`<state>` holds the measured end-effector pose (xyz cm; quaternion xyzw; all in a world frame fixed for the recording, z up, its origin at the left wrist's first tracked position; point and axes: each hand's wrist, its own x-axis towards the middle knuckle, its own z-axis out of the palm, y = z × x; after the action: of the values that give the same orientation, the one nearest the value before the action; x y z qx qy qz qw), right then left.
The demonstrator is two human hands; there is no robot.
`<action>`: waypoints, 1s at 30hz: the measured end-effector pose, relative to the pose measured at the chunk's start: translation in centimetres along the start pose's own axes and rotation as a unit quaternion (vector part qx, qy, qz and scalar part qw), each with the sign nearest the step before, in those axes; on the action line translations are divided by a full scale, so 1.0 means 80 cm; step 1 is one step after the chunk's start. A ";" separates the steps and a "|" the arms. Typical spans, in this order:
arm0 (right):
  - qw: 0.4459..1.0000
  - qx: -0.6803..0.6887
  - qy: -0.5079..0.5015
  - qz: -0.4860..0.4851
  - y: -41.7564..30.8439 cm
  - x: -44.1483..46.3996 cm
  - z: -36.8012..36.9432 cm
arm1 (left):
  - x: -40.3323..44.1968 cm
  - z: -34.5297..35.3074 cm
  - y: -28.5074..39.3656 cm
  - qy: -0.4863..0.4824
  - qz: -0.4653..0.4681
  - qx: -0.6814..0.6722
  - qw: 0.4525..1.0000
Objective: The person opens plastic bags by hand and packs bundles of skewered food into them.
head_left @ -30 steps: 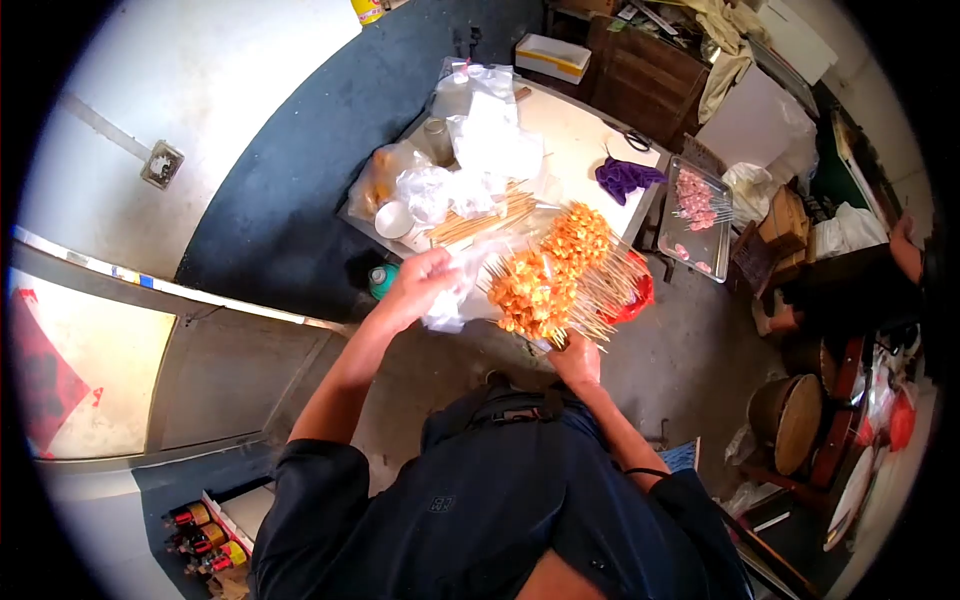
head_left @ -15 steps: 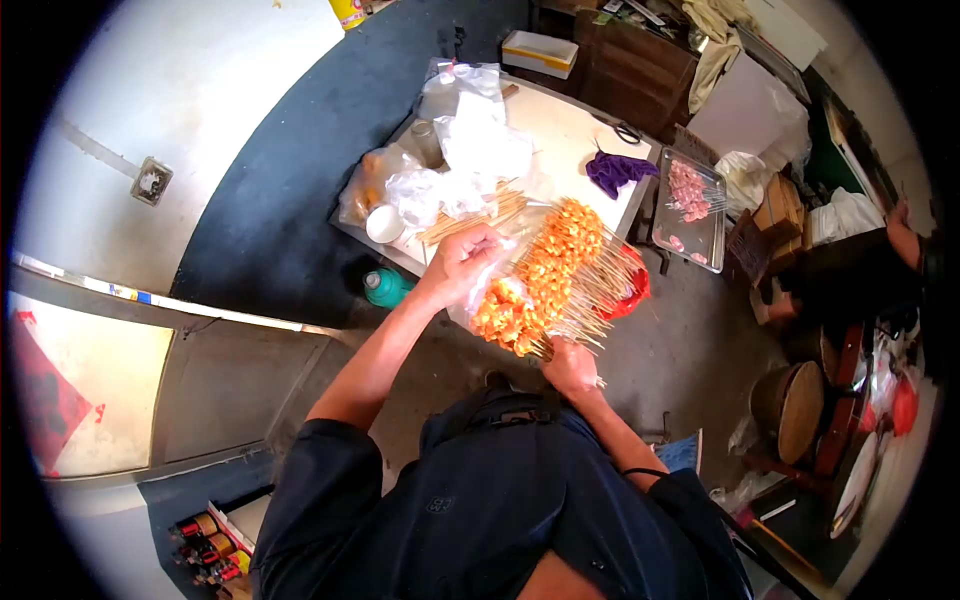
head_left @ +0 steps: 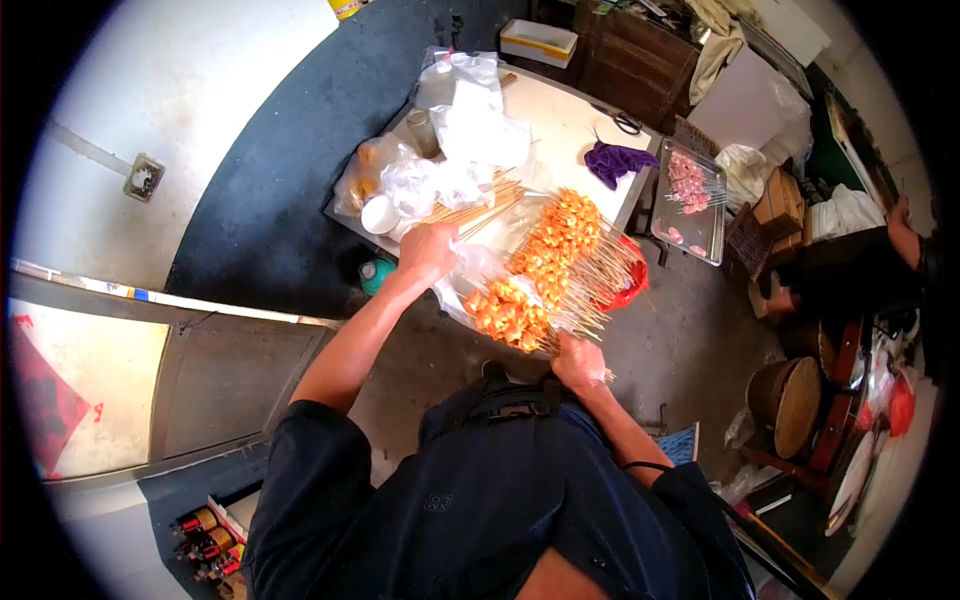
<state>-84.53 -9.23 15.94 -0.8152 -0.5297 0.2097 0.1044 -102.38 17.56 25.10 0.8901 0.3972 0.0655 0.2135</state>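
Note:
My left hand (head_left: 430, 252) is closed on the edge of a clear plastic bag (head_left: 472, 268), left of the skewers. My right hand (head_left: 580, 362) is wrapped round the bare sticks of a bunch of skewers (head_left: 507, 314) at the near edge of the table. Glossy orange food pieces, of a kind I cannot make out, cover their upper ends. Behind this bunch lies a larger pile of the same skewers (head_left: 560, 235), sticks pointing right. Loose bare wooden sticks (head_left: 485, 208) lie beyond my left hand.
A white cup (head_left: 379, 215), plastic bags (head_left: 480, 135) and a purple cloth (head_left: 615, 164) are on the table (head_left: 560, 110). Scissors (head_left: 627, 124) lie behind. On the right stands a metal tray (head_left: 708, 240) with pink meat skewers. Another person's arm (head_left: 904, 235) shows at far right.
My left hand has moved left and slightly toward me, stretching the clear bag away from the orange skewers. The right hand stays on the sticks, shifted slightly right.

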 end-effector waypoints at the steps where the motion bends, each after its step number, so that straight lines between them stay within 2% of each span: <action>1: 1.000 -0.001 0.002 -0.004 0.001 0.001 0.000 | 0.005 0.006 -0.003 0.041 -0.021 -0.008 0.999; 2: 1.000 0.000 0.003 -0.003 0.001 0.001 0.000 | 0.011 0.012 -0.006 0.082 -0.042 -0.016 0.996; 3: 1.000 -0.005 0.005 -0.011 0.001 0.000 -0.001 | 0.014 0.011 -0.003 0.081 -0.041 -0.015 0.996; 5: 1.000 -0.009 0.007 -0.017 -0.001 -0.001 -0.003 | 0.022 0.011 0.004 0.164 -0.084 -0.096 0.978; 6: 1.000 -0.002 0.014 -0.028 -0.002 -0.001 -0.005 | 0.030 0.018 0.002 0.163 -0.084 -0.096 0.978; 8: 0.999 0.005 0.021 -0.039 -0.005 0.001 -0.005 | 0.045 0.039 -0.002 0.168 -0.137 -0.219 0.951; 9: 0.999 0.008 0.016 -0.041 -0.007 0.002 -0.004 | 0.047 0.041 0.008 0.167 -0.136 -0.218 0.952; 11: 0.999 0.012 0.011 -0.041 -0.010 0.003 -0.002 | 0.044 0.048 0.026 0.127 -0.008 -0.325 0.937; 12: 0.999 0.016 0.001 -0.027 -0.012 0.004 -0.003 | 0.038 0.041 0.035 0.127 -0.007 -0.326 0.937; 14: 1.000 0.021 -0.011 -0.013 -0.010 0.004 -0.002 | 0.017 0.018 0.058 -0.092 0.035 -0.260 0.961; 15: 0.999 0.032 -0.023 0.006 -0.005 0.005 0.001 | 0.009 0.012 0.059 -0.094 0.034 -0.260 0.960; 17: 0.995 0.044 -0.058 0.063 0.001 0.008 0.008 | -0.008 -0.001 0.048 -0.087 0.083 -0.113 0.986; 18: 0.995 0.045 -0.059 0.063 0.002 0.008 0.007 | -0.014 0.000 0.037 -0.088 0.083 -0.113 0.986; 20: 0.991 0.053 -0.068 0.106 0.003 0.008 0.003 | -0.026 0.008 0.015 -0.014 0.121 -0.041 0.992; 22: 0.988 0.059 -0.073 0.119 0.004 0.010 0.004 | -0.034 0.004 0.011 -0.052 0.091 -0.035 0.994; 24: 0.984 0.081 -0.074 0.142 0.003 0.013 0.003 | -0.037 0.008 0.001 0.055 0.122 -0.034 0.990; 25: 0.984 0.081 -0.074 0.141 0.002 0.014 0.001 | -0.036 0.004 -0.001 0.070 0.090 0.026 0.993; 30: 0.977 0.131 -0.082 0.148 -0.001 0.012 -0.004 | -0.030 -0.003 -0.021 0.155 0.038 0.100 0.982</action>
<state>-84.10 -8.34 16.03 -0.8438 -0.3778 0.3566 0.1348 -105.22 16.89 24.70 0.9005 0.3958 0.1708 0.0565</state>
